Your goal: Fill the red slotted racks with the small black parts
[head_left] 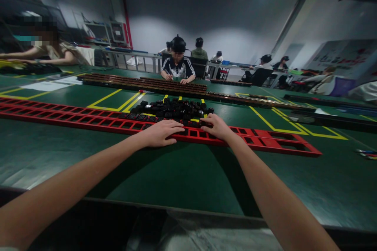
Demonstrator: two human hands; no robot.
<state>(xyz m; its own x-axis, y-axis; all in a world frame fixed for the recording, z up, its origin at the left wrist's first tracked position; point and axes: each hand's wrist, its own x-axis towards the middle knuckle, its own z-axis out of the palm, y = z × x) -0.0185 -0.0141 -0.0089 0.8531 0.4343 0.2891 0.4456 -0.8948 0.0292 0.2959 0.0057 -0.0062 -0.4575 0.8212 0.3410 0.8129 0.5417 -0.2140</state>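
Observation:
A long red frame (73, 122) with two rows of rectangular openings lies across the table in front of me. Some openings near its middle hold square black socket-like modules (141, 117). My left hand (160, 132) rests flat over the frame, its fingers stretched to the right. At the frame's far row, my right hand (217, 127) has its thumb and fingers curled around a small black part, whose details are too dark to read. Just behind both hands sits a heap of loose black parts (179, 108), partly hidden by them.
Behind the heap lie several long brown-and-black strips (141, 83). Yellow tape (103, 100) marks boxes on the green table (182, 180). White sheets (50, 84) lie at left, coloured pens (367, 153) at right. A co-worker (178, 64) sits opposite, another (55, 47) at far left.

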